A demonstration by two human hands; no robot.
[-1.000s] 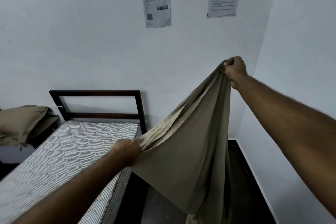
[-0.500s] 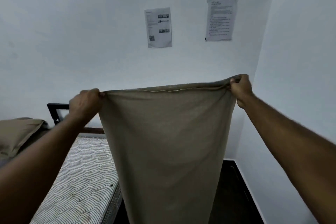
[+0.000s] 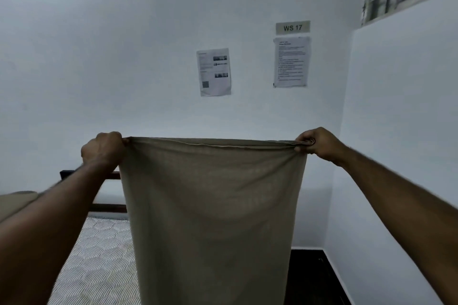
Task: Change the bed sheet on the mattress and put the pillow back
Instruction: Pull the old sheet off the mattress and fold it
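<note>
Both hands, left hand [image 3: 104,148] and right hand [image 3: 318,143], have fingers clamped on the bed sheet [image 3: 213,218] top hem; fabric judged light, limp, best held at corners.

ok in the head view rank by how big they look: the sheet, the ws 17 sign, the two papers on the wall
1. bed sheet, by far the largest, though nearest the camera
2. the two papers, left paper and right paper, look alike
3. WS 17 sign

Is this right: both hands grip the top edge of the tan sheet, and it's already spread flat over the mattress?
Not quite. In the head view the left hand and right hand do grip the tan sheet by its top edge, but it hangs down in the air in front of the person; the mattress lies bare.
</note>
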